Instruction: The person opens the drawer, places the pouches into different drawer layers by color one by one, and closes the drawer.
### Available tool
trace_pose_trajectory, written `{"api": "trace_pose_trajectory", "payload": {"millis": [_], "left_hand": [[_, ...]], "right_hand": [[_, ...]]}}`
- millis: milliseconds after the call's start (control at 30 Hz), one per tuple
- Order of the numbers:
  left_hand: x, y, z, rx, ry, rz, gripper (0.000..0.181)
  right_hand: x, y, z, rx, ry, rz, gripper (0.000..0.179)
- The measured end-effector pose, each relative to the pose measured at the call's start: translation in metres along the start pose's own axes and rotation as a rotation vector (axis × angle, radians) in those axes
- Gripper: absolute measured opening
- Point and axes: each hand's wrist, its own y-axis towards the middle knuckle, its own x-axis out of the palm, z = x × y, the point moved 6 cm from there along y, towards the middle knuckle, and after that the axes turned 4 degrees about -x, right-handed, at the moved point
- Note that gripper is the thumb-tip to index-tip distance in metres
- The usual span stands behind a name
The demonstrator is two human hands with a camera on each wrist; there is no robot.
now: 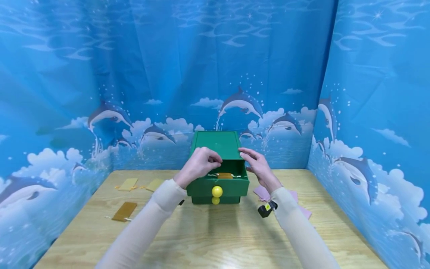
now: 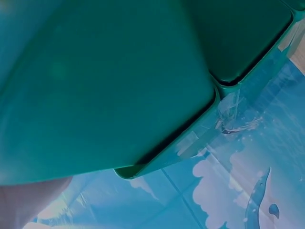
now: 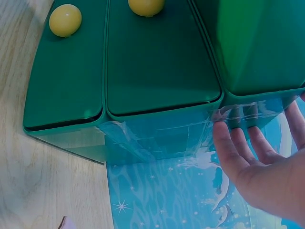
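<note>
A green drawer cabinet (image 1: 216, 145) stands on the table with its top drawer (image 1: 201, 186) pulled out. In that drawer lies a small brown packet (image 1: 225, 175) with white cords at its ends. My left hand (image 1: 201, 163) is over the drawer's left side, fingers bent, thumb and index close together; whether anything is between them is hidden. Against the cabinet's right side, near its top edge, rest the extended fingers of my right hand (image 1: 258, 166). The right wrist view shows those fingertips (image 3: 220, 130) at the clear tape on the side wall.
Yellow knobs (image 1: 217, 191) stick out from the drawer fronts. To the left lie another brown packet (image 1: 124, 212) and two yellowish packets (image 1: 128, 184) with orange cords. Pink pieces (image 1: 262, 193) lie to the right, partly behind my arm. A dolphin-printed curtain (image 1: 161, 93) surrounds the table.
</note>
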Motion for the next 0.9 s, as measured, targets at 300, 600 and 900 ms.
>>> {"api": "trace_pose_trajectory", "payload": {"millis": [300, 600, 900], "left_hand": [[-0.005, -0.003, -0.003, -0.012, -0.033, 0.026, 0.013], [-0.021, -0.013, -0.019, -0.03, -0.187, 0.115, 0.024], [-0.043, -0.038, -0.063, -0.141, -0.374, 0.197, 0.026]], "right_hand": [[0.001, 0.0, -0.001, -0.005, 0.001, -0.003, 0.05], [-0.003, 0.0, 0.0, -0.009, -0.006, -0.016, 0.051], [0.0, 0.0, 0.001, -0.002, -0.024, -0.028, 0.051]]}}
